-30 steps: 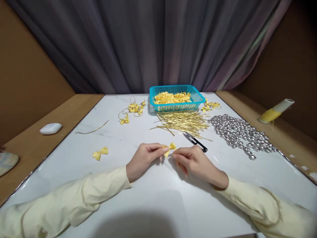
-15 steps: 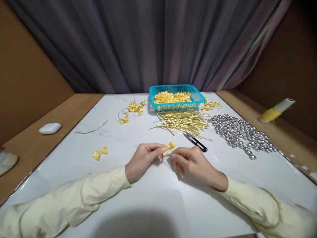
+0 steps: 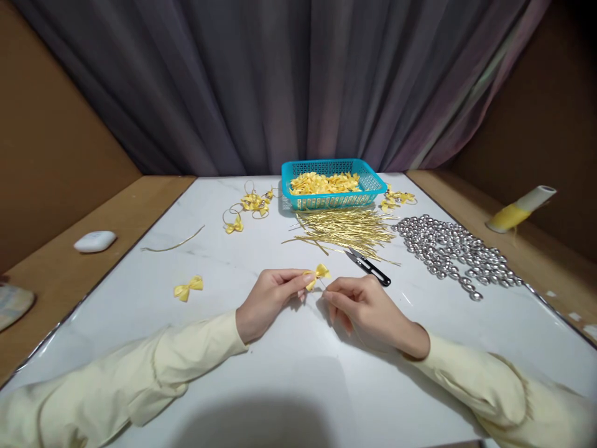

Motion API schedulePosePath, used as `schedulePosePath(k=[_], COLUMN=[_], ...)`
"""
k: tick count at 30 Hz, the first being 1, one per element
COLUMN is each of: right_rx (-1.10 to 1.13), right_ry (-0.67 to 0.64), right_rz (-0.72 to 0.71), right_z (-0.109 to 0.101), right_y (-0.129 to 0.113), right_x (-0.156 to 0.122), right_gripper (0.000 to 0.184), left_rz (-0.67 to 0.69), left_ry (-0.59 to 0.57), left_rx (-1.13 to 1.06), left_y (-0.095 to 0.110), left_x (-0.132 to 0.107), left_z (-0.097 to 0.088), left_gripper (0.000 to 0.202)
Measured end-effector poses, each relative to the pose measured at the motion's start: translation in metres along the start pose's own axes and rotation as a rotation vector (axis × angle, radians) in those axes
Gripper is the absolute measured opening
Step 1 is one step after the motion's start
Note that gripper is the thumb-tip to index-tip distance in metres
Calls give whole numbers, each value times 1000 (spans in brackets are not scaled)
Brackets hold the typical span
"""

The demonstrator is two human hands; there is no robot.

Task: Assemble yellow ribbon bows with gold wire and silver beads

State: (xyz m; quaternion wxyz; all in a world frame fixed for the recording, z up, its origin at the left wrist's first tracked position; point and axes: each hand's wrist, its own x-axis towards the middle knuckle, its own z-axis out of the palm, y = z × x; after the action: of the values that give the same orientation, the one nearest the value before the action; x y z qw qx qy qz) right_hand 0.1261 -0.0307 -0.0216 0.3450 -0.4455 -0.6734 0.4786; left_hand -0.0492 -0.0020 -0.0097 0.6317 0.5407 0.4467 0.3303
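Note:
Between the thumb and fingers of my left hand is a small yellow ribbon bow, held up above the table. My right hand is closed in a pinch on a thin needle, whose visible end reaches toward the middle of the bow. Whether it enters the ribbon is too small to tell. To the left lies another yellow bow. Just beyond my right hand are black thread snips. Behind them spreads a pile of gold cords.
A blue basket of yellow bows stands at the back. Silver beads cover the right side. Looped cords with bows lie back left, near a single cord. A yellow thread spool and a white case sit at the sides.
My right fingers have drawn back slightly to the right from the bow, and more of the needle shows between. My left hand stays nearly still, with the bow tilted a little.

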Motion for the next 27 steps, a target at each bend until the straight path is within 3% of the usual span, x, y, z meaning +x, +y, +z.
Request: schedulePosePath(k=[27], right_rx=[-47], right_ry=[-13], right_rz=[17], right_z=[-3], right_y=[-6], right_x=[0], right_gripper=[27], left_rz=[-22], left_ry=[-82], left_rx=[-48], left_y=[-2], left_x=[0], left_z=[-1], left_gripper=[27])
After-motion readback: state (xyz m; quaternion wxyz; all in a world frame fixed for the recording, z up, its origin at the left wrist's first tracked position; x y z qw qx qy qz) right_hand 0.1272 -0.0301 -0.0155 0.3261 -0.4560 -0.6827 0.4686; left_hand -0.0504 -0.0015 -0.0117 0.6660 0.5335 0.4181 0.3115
